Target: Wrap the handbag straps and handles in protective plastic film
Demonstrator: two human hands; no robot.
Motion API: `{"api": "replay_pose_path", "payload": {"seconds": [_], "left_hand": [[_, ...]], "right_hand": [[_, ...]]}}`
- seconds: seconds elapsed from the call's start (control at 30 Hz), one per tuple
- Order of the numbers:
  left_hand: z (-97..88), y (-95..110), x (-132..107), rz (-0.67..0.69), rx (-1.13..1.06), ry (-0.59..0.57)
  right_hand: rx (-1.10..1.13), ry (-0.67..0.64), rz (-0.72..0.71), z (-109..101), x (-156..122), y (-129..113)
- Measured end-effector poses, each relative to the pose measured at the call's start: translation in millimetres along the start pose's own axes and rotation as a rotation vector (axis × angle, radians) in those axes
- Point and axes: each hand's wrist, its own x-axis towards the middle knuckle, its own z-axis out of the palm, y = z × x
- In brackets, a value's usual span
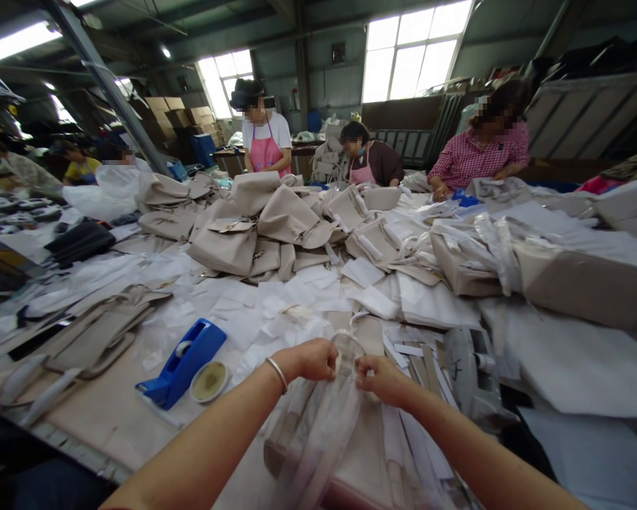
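Both hands are raised close together over a beige bag [358,464] near the table's front edge. My left hand [318,359] is closed in a pinch at one side of a looped strip wrapped in translucent plastic [348,345]. On the loop's other side, my right hand [372,372] is likewise pinched closed. Long translucent plastic wrapping [323,432] hangs from between the hands across the bag. The loop looks like the bag's strap, though the plastic blurs its details. A blue tape dispenser [183,365] stands left of my left forearm, beside a small round dish [209,382].
A grey tape dispenser [472,375] stands at the right. Beige bags [227,244] are heaped across the table's middle, with white sheets [429,301] before them. Another beige bag [105,333] lies at left. Several people work beyond, one in a pink apron [269,152].
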Motion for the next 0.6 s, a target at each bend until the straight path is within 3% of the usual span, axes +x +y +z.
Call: {"api": "replay_pose_path", "payload": {"seconds": [0.13,0.43,0.6], "left_hand": [[1.7,-2,5,0.017,0.014,-0.033],[-0.8,-8,12,0.015,0.009,-0.105],[4.7,-8,12,0.024,0.036,-0.084]], "right_hand": [[-0.068,0.049,-0.057,1,3,1],[-0.211,0.021,0.002,-4,23,10],[-0.239,0.030,-0.011,-6,23,13]]}}
